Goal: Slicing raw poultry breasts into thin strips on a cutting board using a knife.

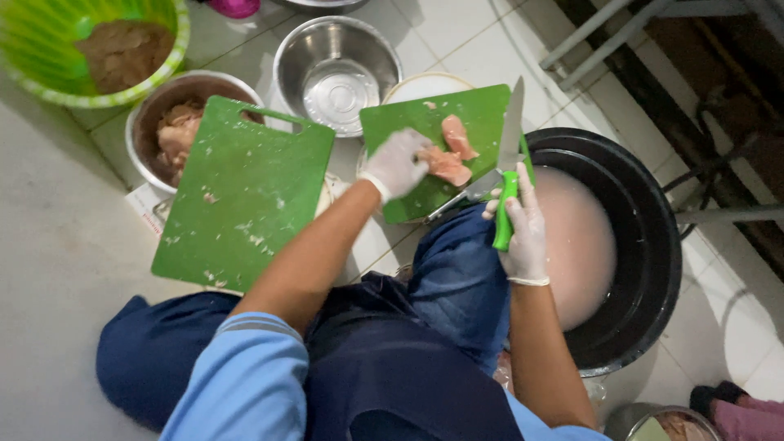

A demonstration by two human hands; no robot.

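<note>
Hidden or cropped: green basin (49,41), far left of the fingers, cut by frame edge; steel bowl (163,102) part-covered by cutting board (241,192); white lid (425,82) mostly behind second board (408,122); knife (508,175) handle enclosed by right-hand fingers (523,224).

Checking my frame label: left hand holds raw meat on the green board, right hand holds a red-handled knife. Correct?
Not quite: the knife in the right hand has a green handle, not red, as the head view shows. The left hand does hold raw meat on the green board.
</note>
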